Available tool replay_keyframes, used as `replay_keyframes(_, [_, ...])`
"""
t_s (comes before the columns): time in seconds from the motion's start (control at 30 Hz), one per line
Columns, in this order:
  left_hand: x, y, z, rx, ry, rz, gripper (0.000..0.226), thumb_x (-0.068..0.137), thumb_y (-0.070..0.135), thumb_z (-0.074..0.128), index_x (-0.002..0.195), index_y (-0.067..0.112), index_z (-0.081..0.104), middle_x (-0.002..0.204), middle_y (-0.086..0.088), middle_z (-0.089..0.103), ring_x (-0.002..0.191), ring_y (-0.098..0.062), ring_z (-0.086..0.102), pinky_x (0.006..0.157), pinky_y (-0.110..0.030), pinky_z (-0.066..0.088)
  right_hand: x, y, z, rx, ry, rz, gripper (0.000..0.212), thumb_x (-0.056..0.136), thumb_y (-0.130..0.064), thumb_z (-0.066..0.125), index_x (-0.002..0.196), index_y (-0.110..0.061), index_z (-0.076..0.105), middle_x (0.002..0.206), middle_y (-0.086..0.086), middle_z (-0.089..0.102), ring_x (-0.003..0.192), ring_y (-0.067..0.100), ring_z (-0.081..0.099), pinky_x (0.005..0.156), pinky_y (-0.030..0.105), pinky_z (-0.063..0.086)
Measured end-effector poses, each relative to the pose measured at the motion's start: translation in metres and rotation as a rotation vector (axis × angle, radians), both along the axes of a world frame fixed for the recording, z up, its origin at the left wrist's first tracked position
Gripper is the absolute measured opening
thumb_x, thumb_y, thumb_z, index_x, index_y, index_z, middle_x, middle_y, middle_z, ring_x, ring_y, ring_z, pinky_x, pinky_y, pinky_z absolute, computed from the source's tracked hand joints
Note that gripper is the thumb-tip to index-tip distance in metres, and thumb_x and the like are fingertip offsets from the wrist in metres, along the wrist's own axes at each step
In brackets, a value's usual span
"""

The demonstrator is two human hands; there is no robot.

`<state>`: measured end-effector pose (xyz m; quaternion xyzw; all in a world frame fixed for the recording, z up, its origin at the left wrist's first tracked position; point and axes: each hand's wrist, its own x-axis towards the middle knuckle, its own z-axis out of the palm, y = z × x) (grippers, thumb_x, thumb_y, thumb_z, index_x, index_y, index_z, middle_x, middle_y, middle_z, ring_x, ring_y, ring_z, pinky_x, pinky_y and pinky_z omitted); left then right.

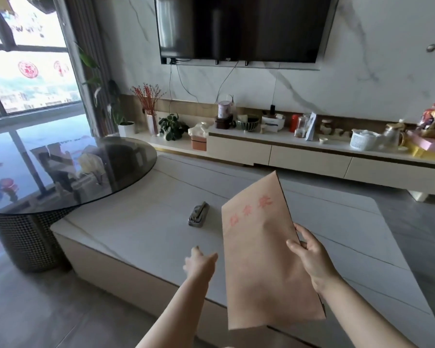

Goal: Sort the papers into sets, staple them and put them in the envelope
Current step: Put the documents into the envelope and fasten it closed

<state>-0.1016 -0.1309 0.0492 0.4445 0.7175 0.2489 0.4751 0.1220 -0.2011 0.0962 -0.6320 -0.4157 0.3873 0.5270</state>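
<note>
Over the pale worktop (136, 222) we see our left hand (199, 261) reaching forward, blurred, holding nothing; how far its fingers spread we cannot tell. Beyond it a metal stapler (199, 214) lies on the worktop. Further right, our right hand (309, 257) pinches the edge of the brown envelope (261, 252), held tilted above the surface.

big tv (241, 26) on a marble wall, long cabinet (312, 159) under it loaded with jars, a bowl (248, 124), red vase (151, 124) and plants, round glass table (60, 172) left by the window (28, 59)
</note>
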Motion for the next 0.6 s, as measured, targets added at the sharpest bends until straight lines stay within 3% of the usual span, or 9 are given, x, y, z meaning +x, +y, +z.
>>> replay_keyframes(0.1, [0.0,0.02,-0.023,-0.035,-0.235,-0.012,0.068,0.095,0.041,0.052,0.149,0.012,0.024,0.149,-0.014,0.035,0.134,-0.032,0.038,0.11,-0.042,0.034,0.006,0.029,-0.017,-0.016,0.091,-0.043,0.051,0.092,-0.002,0.057,0.138,-0.019,0.046,0.125,0.003,0.061,0.105,0.016,0.058,0.088,0.022,0.041])
replay_keyframes(0.17, [0.005,0.04,-0.036,-0.038,-0.35,-0.028,0.06,0.094,0.043,0.053,0.143,0.014,0.037,0.145,-0.016,0.042,0.127,-0.03,0.047,0.107,-0.04,0.039,0.01,0.054,-0.028,-0.031,0.131,-0.097,0.054,0.092,-0.002,0.057,0.142,-0.016,0.042,0.129,0.002,0.056,0.109,0.015,0.053,0.089,0.021,0.037])
replay_keyframes(0.23, [0.012,0.067,-0.046,0.035,-0.371,-0.002,0.035,0.093,0.022,0.059,0.127,0.013,0.054,0.134,-0.016,0.054,0.102,-0.023,0.059,0.084,-0.026,0.048,0.015,0.08,-0.044,-0.037,0.147,-0.145,0.055,0.092,-0.001,0.056,0.143,-0.014,0.041,0.131,0.006,0.056,0.109,0.015,0.052,0.091,0.023,0.035])
replay_keyframes(0.27, [0.014,0.082,-0.05,0.069,-0.36,0.039,0.037,0.091,0.012,0.06,0.128,0.013,0.055,0.128,-0.013,0.059,0.094,-0.022,0.06,0.076,-0.023,0.048,0.017,0.095,-0.051,-0.049,0.141,-0.156,0.055,0.092,-0.001,0.056,0.143,-0.013,0.04,0.132,0.007,0.055,0.109,0.015,0.052,0.092,0.024,0.035])
replay_keyframes(0.33, [0.019,0.115,-0.059,0.112,-0.317,0.094,0.045,0.089,0.008,0.06,0.134,0.012,0.052,0.122,-0.008,0.062,0.098,-0.027,0.063,0.083,-0.031,0.051,0.024,0.127,-0.072,-0.106,0.036,-0.187,0.054,0.093,-0.006,0.058,0.143,-0.011,0.041,0.129,0.01,0.055,0.114,0.021,0.052,0.094,0.028,0.038])
replay_keyframes(0.4, [0.025,0.146,-0.07,0.182,-0.207,0.094,0.043,0.09,0.013,0.06,0.133,0.016,0.054,0.121,-0.005,0.063,0.106,-0.027,0.061,0.097,-0.038,0.048,0.031,0.161,-0.094,-0.185,-0.204,-0.194,0.055,0.092,-0.016,0.061,0.143,-0.011,0.041,0.133,0.017,0.053,0.121,0.029,0.051,0.098,0.034,0.037])
replay_keyframes(0.53, [0.037,0.179,-0.083,0.286,0.087,-0.016,0.044,0.092,0.02,0.058,0.135,0.015,0.052,0.131,-0.005,0.053,0.122,-0.021,0.048,0.103,-0.024,0.032,0.039,0.207,-0.127,-0.342,-0.556,-0.128,0.064,0.089,-0.029,0.062,0.145,-0.014,0.036,0.143,0.012,0.045,0.129,0.029,0.045,0.102,0.037,0.037])
replay_keyframes(0.6, [0.039,0.183,-0.088,0.298,0.274,-0.131,0.051,0.091,0.028,0.059,0.14,0.02,0.047,0.136,-0.005,0.047,0.126,-0.021,0.041,0.104,-0.025,0.029,0.039,0.21,-0.135,-0.422,-0.775,-0.03,0.06,0.086,-0.031,0.065,0.14,-0.012,0.044,0.139,0.012,0.046,0.126,0.03,0.046,0.099,0.039,0.041])
